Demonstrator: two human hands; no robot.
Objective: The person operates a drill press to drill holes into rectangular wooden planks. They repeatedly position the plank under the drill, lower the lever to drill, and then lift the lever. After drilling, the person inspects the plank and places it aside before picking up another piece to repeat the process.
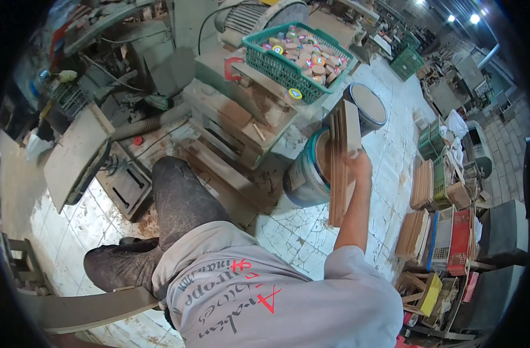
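Note:
My right hand [357,165] reaches out from the right with its fingers closed on the edge of a stack of long, flat wooden boards [338,168]. The stack leans across the rims of two round buckets. One is a white bucket [308,180] with a teal rim, partly hidden by the boards. Behind it is another bucket [366,107] with a dark rim and a pale, flat top. My left hand is not in view.
A green plastic basket [276,66] full of small round wooden pieces and coloured discs rests on a machine table, beside a motor [247,20]. A tilted board [76,156] stands at left. Stacked wooden slats [412,235] and crates [459,240] line the right. Curved wood [91,310] lies at lower left.

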